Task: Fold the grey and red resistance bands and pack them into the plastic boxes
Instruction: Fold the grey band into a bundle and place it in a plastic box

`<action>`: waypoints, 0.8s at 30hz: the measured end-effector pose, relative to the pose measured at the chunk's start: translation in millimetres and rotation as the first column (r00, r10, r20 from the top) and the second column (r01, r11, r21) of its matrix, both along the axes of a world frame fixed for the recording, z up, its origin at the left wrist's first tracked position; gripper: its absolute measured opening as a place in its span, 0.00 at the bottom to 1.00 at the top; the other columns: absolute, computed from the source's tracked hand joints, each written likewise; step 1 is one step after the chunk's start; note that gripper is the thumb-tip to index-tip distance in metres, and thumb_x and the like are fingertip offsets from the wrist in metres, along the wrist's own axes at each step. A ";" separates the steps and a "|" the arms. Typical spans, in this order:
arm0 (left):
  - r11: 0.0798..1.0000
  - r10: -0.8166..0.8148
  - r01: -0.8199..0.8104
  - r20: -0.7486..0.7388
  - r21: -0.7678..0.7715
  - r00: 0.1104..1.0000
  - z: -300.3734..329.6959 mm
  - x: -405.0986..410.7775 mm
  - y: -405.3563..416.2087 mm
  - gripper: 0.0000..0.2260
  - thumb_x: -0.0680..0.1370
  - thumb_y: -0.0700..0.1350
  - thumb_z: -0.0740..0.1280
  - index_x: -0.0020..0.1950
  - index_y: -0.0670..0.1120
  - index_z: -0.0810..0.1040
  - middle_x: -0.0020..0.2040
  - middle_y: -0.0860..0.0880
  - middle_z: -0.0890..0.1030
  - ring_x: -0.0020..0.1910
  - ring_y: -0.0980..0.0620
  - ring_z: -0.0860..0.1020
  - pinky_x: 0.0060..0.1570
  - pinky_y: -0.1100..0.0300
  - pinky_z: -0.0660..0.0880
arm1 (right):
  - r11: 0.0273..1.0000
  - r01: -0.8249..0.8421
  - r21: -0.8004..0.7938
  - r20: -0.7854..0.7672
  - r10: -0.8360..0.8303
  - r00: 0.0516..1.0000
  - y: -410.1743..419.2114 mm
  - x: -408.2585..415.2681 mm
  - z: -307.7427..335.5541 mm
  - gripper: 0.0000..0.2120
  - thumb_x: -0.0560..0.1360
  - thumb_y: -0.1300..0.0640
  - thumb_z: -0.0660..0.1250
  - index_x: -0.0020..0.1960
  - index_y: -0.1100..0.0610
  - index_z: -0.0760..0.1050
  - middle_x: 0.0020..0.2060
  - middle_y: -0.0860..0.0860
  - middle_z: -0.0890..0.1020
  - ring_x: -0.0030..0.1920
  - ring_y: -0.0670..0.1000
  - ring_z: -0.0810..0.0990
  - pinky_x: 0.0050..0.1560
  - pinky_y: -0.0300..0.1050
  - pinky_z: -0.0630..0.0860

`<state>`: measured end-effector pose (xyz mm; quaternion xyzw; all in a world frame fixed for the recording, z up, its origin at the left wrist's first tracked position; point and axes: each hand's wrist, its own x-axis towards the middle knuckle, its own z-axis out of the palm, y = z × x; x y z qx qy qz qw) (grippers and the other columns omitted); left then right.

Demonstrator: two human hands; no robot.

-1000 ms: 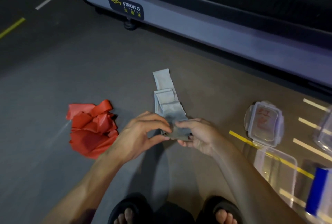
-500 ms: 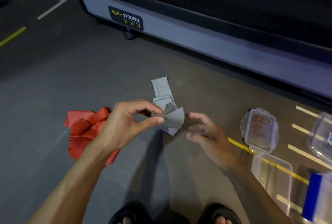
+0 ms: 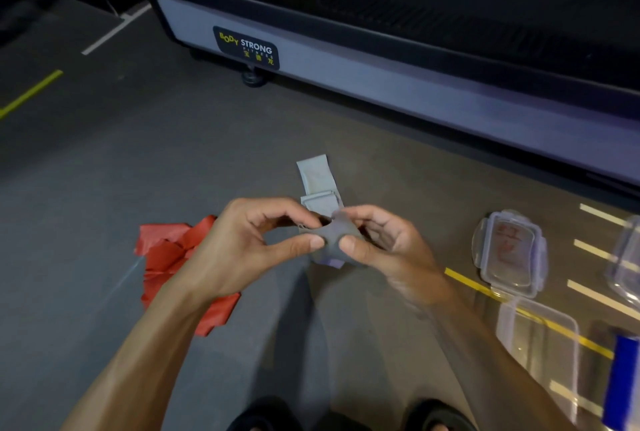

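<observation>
The grey resistance band (image 3: 317,178) runs from the floor up into both hands, its near end folded into a small wad. My left hand (image 3: 242,240) pinches that wad between thumb and fingers. My right hand (image 3: 384,243) pinches the same wad from the right, thumbs almost touching. The red resistance band (image 3: 166,254) lies crumpled on the floor to the left, partly hidden under my left forearm. A clear plastic box (image 3: 540,344) stands open on the floor at the right, with its clear lid (image 3: 512,254) lying just beyond it.
A treadmill base (image 3: 381,84) with a "Body Strong" label runs across the back. Another clear box (image 3: 627,257) sits at the far right edge, and a blue object (image 3: 620,382) lies at the lower right. Yellow and white lines mark the dark floor. My sandalled feet show at the bottom.
Half a second ago my right hand was open and off the band; it has come back and pinches the grey wad again beside my left hand.
</observation>
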<state>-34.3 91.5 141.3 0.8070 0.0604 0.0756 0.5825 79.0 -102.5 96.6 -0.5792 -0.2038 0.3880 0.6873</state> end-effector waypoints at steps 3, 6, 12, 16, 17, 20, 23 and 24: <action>0.995 0.079 -0.077 0.038 -0.061 0.996 -4.1 -4.8 -3.4 0.05 0.73 0.41 0.77 0.47 0.43 0.84 0.45 0.48 0.87 0.47 0.49 0.85 0.52 0.57 0.81 | 0.994 0.108 0.016 0.000 -0.108 0.994 0.0 -5.3 1.0 0.13 0.69 0.60 0.74 0.53 0.58 0.80 0.44 0.48 0.86 0.46 0.45 0.83 0.47 0.35 0.78; 0.983 0.133 -0.125 0.052 -0.135 0.990 -6.2 -9.3 -6.4 0.04 0.72 0.38 0.76 0.44 0.45 0.84 0.43 0.48 0.86 0.44 0.54 0.84 0.49 0.62 0.79 | 0.987 0.158 0.002 0.019 -0.158 0.987 -2.4 -5.9 2.7 0.13 0.68 0.60 0.75 0.52 0.55 0.81 0.42 0.45 0.85 0.45 0.44 0.82 0.48 0.34 0.76; 0.972 0.190 -0.180 0.052 -0.149 0.980 -8.4 -11.1 -14.7 0.04 0.72 0.38 0.74 0.44 0.42 0.82 0.38 0.53 0.84 0.37 0.61 0.79 0.41 0.69 0.75 | 0.973 0.223 0.059 0.003 -0.224 0.975 2.8 -9.1 17.6 0.13 0.68 0.62 0.75 0.51 0.56 0.81 0.41 0.50 0.86 0.42 0.46 0.83 0.46 0.35 0.78; 0.964 0.217 -0.210 0.026 -0.165 0.976 -9.1 -12.6 -17.3 0.05 0.73 0.39 0.75 0.46 0.43 0.82 0.39 0.52 0.83 0.38 0.60 0.79 0.42 0.68 0.75 | 0.961 0.265 0.081 0.061 -0.270 0.961 6.0 -11.6 22.7 0.13 0.70 0.66 0.77 0.51 0.55 0.81 0.41 0.51 0.86 0.43 0.47 0.83 0.46 0.36 0.78; 0.966 0.206 -0.202 0.013 -0.161 0.978 -9.1 -12.8 -17.1 0.06 0.74 0.40 0.76 0.48 0.43 0.81 0.40 0.51 0.83 0.40 0.59 0.79 0.43 0.68 0.75 | 0.962 0.262 0.083 0.077 -0.268 0.960 6.1 -12.0 24.0 0.13 0.71 0.69 0.76 0.51 0.56 0.81 0.41 0.50 0.86 0.43 0.47 0.83 0.46 0.36 0.78; 0.976 0.169 -0.170 -0.018 -0.137 0.985 -4.7 -10.3 -18.6 0.08 0.74 0.42 0.74 0.53 0.45 0.81 0.44 0.47 0.82 0.43 0.55 0.80 0.46 0.63 0.77 | 0.964 0.255 0.074 0.124 -0.262 0.957 5.7 -13.0 27.1 0.14 0.72 0.72 0.75 0.50 0.55 0.81 0.40 0.50 0.85 0.42 0.46 0.82 0.46 0.35 0.77; 0.981 0.190 -0.188 0.038 -0.041 0.981 -0.3 -3.9 -20.0 0.08 0.76 0.44 0.74 0.54 0.47 0.82 0.46 0.50 0.84 0.46 0.53 0.83 0.48 0.59 0.78 | 0.964 0.256 0.069 0.152 -0.264 0.952 6.5 -14.2 30.0 0.13 0.72 0.69 0.76 0.48 0.52 0.82 0.41 0.51 0.85 0.42 0.47 0.82 0.46 0.35 0.77; 0.980 0.197 -0.197 0.066 -0.002 0.978 0.6 -2.1 -20.4 0.07 0.76 0.44 0.74 0.54 0.47 0.83 0.46 0.51 0.85 0.47 0.53 0.84 0.50 0.59 0.79 | 0.964 0.257 0.066 0.159 -0.265 0.951 6.9 -14.7 30.7 0.13 0.71 0.67 0.76 0.48 0.51 0.82 0.41 0.52 0.85 0.42 0.48 0.82 0.46 0.36 0.77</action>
